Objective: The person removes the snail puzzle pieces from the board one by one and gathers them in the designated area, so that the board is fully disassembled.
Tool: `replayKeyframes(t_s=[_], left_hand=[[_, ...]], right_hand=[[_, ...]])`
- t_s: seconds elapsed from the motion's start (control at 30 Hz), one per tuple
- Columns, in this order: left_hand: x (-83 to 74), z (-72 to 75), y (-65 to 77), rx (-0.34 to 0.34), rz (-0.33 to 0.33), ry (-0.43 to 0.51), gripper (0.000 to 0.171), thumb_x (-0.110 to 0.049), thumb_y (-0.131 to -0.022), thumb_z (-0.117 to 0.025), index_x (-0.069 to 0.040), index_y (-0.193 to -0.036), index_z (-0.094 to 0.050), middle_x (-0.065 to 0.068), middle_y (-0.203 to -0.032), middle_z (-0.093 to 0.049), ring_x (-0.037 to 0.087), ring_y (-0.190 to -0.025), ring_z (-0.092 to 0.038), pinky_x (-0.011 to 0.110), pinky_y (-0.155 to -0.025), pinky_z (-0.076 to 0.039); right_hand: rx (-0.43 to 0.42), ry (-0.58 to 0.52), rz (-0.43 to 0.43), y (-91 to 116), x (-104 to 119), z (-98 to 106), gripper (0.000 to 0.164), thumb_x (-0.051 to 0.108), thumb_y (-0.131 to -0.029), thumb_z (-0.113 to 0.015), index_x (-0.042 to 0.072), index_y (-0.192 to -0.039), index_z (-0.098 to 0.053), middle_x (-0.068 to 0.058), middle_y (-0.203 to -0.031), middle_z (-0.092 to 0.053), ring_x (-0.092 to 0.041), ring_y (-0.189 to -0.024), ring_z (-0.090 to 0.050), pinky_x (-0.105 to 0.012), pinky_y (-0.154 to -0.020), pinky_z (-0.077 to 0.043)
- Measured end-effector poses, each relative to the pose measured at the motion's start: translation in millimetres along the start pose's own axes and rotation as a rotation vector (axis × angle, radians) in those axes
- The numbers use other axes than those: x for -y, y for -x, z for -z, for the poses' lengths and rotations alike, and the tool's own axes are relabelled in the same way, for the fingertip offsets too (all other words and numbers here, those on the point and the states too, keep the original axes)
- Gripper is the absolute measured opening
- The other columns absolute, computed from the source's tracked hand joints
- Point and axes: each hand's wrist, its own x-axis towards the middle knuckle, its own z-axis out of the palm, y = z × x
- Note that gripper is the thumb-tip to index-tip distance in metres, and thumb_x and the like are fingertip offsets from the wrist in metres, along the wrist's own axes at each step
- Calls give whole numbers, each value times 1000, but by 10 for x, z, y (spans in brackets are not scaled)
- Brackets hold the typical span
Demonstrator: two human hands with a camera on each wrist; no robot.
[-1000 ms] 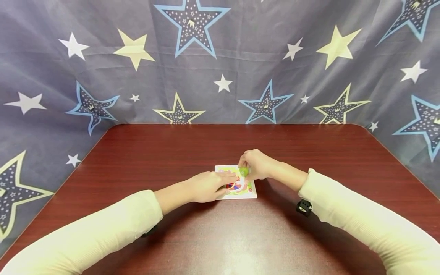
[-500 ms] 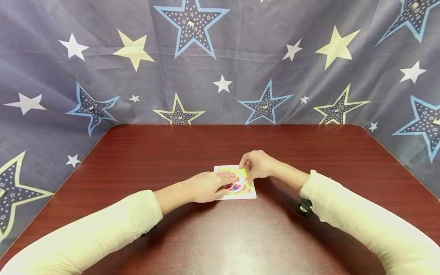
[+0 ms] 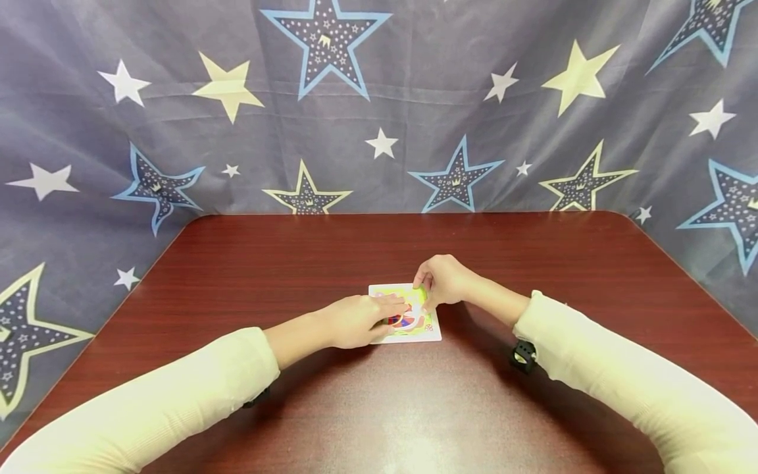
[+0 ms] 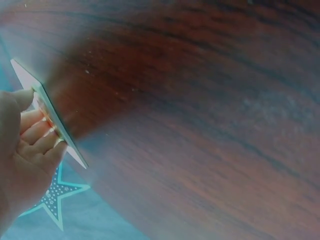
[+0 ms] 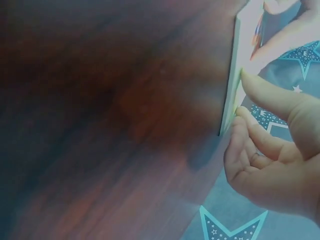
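A small white-bordered picture board (image 3: 408, 338) with a bright printed design lies flat on the table, in front of the person; it looks like a puzzle board. The left hand (image 3: 358, 321) rests on its left part, fingers laid out straight across the picture. At the upper right corner, the right hand (image 3: 445, 282) has curled fingers and thumb about a yellow-green piece (image 3: 422, 294), which sits level with the board. In the right wrist view, the thumb (image 5: 270, 97) touches the board (image 5: 231, 85) near its edge. The left palm hides part of the picture.
The board stands on a dark red wooden table (image 3: 296, 257) with rounded far corners. A grey curtain (image 3: 403, 99) printed with stars hangs behind and at both sides. Black wrist straps (image 3: 524, 356) show below the cream sleeves (image 3: 592, 362).
A second ago the green piece showed raised in the right fingers; it now lies level with the board. The right hand has shifted only slightly. The left hand has stayed in place.
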Motion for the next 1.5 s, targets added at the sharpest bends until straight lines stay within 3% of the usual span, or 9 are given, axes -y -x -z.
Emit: replayKeyframes(t_s=[0.2, 0.4, 0.67, 0.97, 1.13, 1.37, 1.5], left_hand=[[3, 11, -3, 30, 16, 21, 53, -34, -95, -59, -14, -143, -47, 12, -149, -46, 26, -131, -52, 41, -104, -47], [3, 7, -10, 19, -2, 33, 54, -32, -94, -61, -12, -142, -48, 14, -147, -47, 27, -132, -52, 41, -105, -46], [4, 32, -27, 24, -4, 26, 54, -33, -93, -62, -13, -141, -50, 12, -146, -49, 24, -133, -51, 40, -106, -45], [10, 41, -15, 34, 14, 36, 54, -33, -94, -61, -14, -142, -49, 11, -147, -48, 24, -134, -50, 40, -107, -44], [15, 32, -11, 38, 16, 43, 54, -33, -93, -62, -14, -142, -49, 10, -148, -47, 23, -135, -48, 40, -108, -44], [20, 28, -21, 44, 12, 36, 55, -33, -94, -61, -14, -143, -47, 9, -148, -46, 21, -137, -47, 39, -108, -44], [16, 23, -23, 44, 14, 39, 55, -34, -94, -61, -14, -143, -47, 9, -148, -46, 22, -135, -48, 39, -108, -44]], right_hand=[[54, 20, -47, -75, 11, 44, 32, 16, -64, -90, 8, -88, -70, -5, -84, -68, -11, -74, -57, -20, -66, -47], [67, 23, -64, -100, 2, 50, 29, 16, -65, -89, 9, -87, -71, -4, -86, -69, -13, -80, -60, -22, -72, -50], [33, 57, -4, -93, 20, 42, 18, 18, -69, -86, 10, -79, -74, -2, -78, -72, -8, -70, -59, -21, -68, -49], [-75, 93, 39, -62, 88, -2, 22, 15, -66, -88, 7, -82, -74, -5, -78, -73, -12, -74, -63, -22, -68, -54], [-87, 96, 45, -60, 107, 1, 22, 14, -65, -89, 6, -81, -75, -5, -77, -73, -12, -72, -64, -22, -67, -54], [-44, 85, 22, -87, 100, 30, 22, 15, -66, -89, 8, -80, -75, -4, -77, -74, -10, -71, -64, -22, -68, -53], [53, 17, -17, -119, 103, 33, 24, 12, -67, -87, 9, -86, -72, -3, -76, -72, -8, -68, -62, -21, -67, -50]])
